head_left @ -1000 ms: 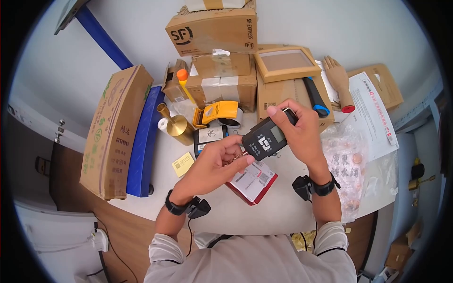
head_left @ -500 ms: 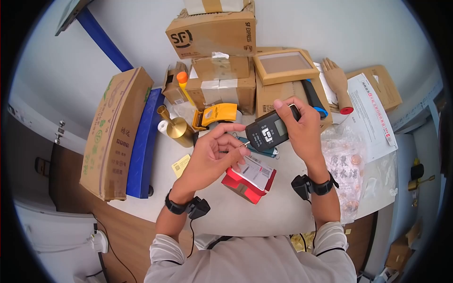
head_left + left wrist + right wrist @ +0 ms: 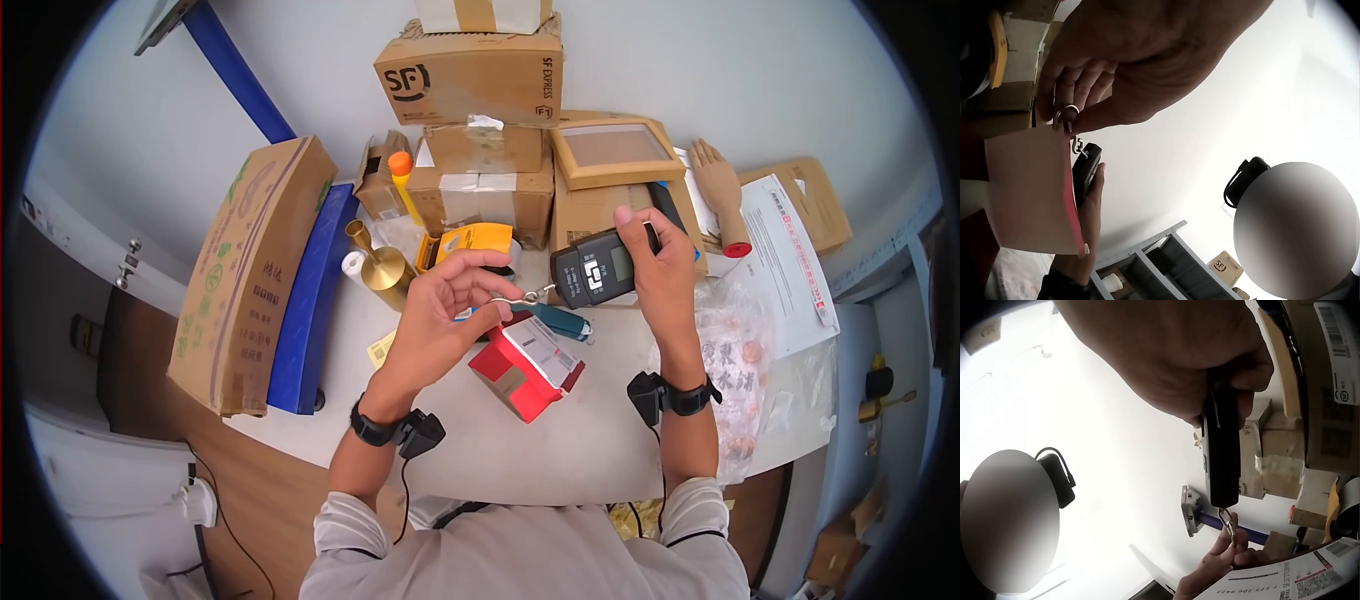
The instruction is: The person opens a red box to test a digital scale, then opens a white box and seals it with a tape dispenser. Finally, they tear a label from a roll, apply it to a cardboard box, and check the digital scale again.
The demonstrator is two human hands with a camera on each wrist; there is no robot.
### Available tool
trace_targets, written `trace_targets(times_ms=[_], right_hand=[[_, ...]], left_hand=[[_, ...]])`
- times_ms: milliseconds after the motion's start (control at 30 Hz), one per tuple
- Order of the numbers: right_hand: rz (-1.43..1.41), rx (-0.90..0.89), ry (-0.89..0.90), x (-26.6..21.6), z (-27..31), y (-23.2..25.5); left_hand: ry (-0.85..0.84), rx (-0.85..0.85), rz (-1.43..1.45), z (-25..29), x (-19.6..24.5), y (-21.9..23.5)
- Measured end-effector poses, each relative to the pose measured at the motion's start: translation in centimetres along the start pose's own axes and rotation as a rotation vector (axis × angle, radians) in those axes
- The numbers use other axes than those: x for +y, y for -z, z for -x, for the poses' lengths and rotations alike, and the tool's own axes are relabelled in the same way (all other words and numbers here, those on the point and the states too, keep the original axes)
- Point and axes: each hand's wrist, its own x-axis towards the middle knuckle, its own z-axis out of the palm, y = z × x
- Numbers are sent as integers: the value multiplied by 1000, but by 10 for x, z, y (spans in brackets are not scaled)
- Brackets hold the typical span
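My right hand (image 3: pixel 658 270) grips a black hand-held hanging scale (image 3: pixel 592 268) with a small grey display, its face up toward the head camera. From the scale's left end runs a metal hook (image 3: pixel 520 298), which the thumb and fingers of my left hand (image 3: pixel 440 320) pinch. Below them a red box (image 3: pixel 518 375) with a white shipping label stands tilted, its red side showing. In the left wrist view the box's edge (image 3: pixel 1072 206) reaches right up to my left fingertips. A teal slim tool (image 3: pixel 562 320) lies behind the box, partly covered by the hook.
Behind stand stacked cardboard boxes (image 3: pixel 490 200), a wooden frame (image 3: pixel 620 155) and a yellow tape dispenser (image 3: pixel 475 238). Left are a brass vessel (image 3: pixel 385 275), a blue panel (image 3: pixel 310 300) and a tall carton (image 3: pixel 245 290). A mannequin hand (image 3: pixel 718 190) and plastic bag (image 3: pixel 725 375) are right.
Both hands and the scale have shifted slightly right in view, and the scale and left hand have drawn apart, uncovering the hook. The red box has tilted, showing more of its side.
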Motion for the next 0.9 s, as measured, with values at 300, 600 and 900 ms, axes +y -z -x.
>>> trace_targets(times_ms=[300,600,900], right_hand=[[131,-225,-24,-3,14,-19],[87,-240,6,-3,10,-12],[139,-249,29,-7,6,-7]], left_hand=[[-8,69,97,-2,7,3],[45,73,155,1,9,12],[82,-3,151,-2,0,8]])
